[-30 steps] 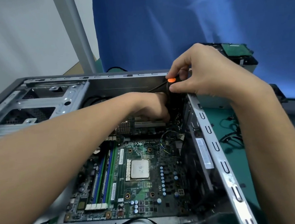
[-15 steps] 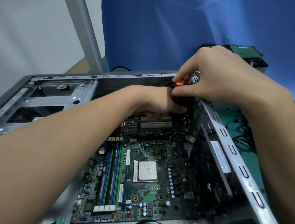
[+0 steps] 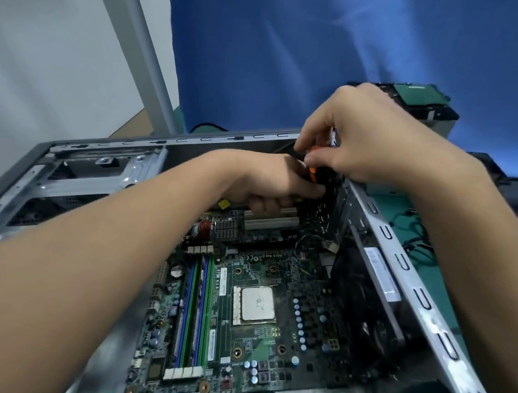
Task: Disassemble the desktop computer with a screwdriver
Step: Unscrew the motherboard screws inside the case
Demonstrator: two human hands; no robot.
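An open grey computer case lies on its side with a green motherboard inside, its bare CPU showing. A black screwdriver with orange marks stands at the far right corner of the board. My right hand pinches the top of its handle from above. My left hand reaches into the case and curls round the screwdriver lower down, just above the white expansion slots. The screwdriver's tip is hidden behind my hands.
A black fan sits against the case's right wall. A removed drive with a green board lies behind the case on a green mat with loose cables. A grey post and blue cloth stand behind.
The view has shifted so the case sits further right and lower in frame. Both hands stay on the screwdriver at the same corner; more of its orange marking shows now.
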